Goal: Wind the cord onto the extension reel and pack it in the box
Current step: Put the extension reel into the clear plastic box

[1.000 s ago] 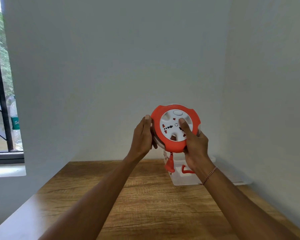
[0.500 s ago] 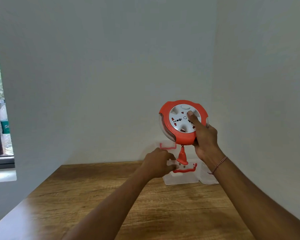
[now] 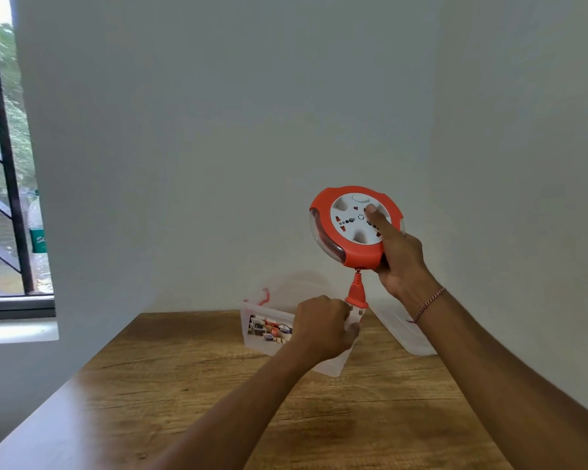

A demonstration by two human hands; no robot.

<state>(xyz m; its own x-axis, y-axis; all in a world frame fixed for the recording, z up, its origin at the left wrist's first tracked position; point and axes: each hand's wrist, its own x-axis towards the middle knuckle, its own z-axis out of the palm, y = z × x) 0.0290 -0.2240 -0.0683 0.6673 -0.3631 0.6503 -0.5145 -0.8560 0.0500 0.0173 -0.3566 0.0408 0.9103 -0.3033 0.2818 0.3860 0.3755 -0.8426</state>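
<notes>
Far left edge of frame: window with black metal bars [image 3: 6, 157], greenery outside, and a clear plastic bottle with a green label [image 3: 38, 239] standing behind the bars on the sill. Lower half: brown wood-grain worktop [image 3: 184, 385] against plain white walls. Centre, at the back of the worktop: clear plastic storage box with a printed label and red latch [image 3: 269, 330], open top, sitting on the worktop. Left hand [image 3: 323, 325] in front of the box's right part, fingers curled, gripping the box at its near right rim; exact contact hidden by the hand itself. Just right of that hand: orange plug [image 3: 356, 295] hanging straight down off the reel on a very short bit of cord, its prongs right beside the left hand's knuckles; touching or not, cannot tell. Upper right of centre: round orange extension reel with white socket face [image 3: 353, 225], held up in the air above the box, tilted, face toward camera. Right hand [image 3: 403, 262] grips the reel's lower right edge, thumb [image 3: 375, 218] pressed on the white face; thin red thread bracelet [image 3: 428, 301] on that wrist. Right of the box: clear plastic lid [image 3: 404, 334] lying flat on the worktop, partly behind the right forearm.
</notes>
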